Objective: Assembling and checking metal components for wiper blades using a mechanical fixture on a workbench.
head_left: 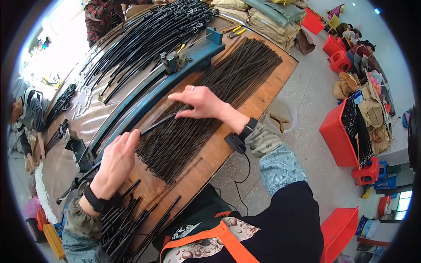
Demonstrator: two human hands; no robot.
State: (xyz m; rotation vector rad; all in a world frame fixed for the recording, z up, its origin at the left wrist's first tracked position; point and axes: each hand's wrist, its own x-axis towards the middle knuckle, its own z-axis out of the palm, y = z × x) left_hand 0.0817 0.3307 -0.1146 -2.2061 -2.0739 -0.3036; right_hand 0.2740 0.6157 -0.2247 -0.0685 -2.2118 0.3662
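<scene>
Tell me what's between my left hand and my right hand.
In the head view, a dark rod stretches from your left hand toward your right hand, with a pile of dark springs behind it.

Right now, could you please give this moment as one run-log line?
left hand: holding black rod; right hand: at rod's end; springs: on table; blue frame: beside springs

Bold white lettering (pixel 186 231), creased and too incomplete to make out as a word, stands on dark green fabric (pixel 209 209) at the person's lap. At far left, a small yellow-and-dark printed patch (pixel 52 80) is too blurred to read. Nothing else is legible.
</scene>
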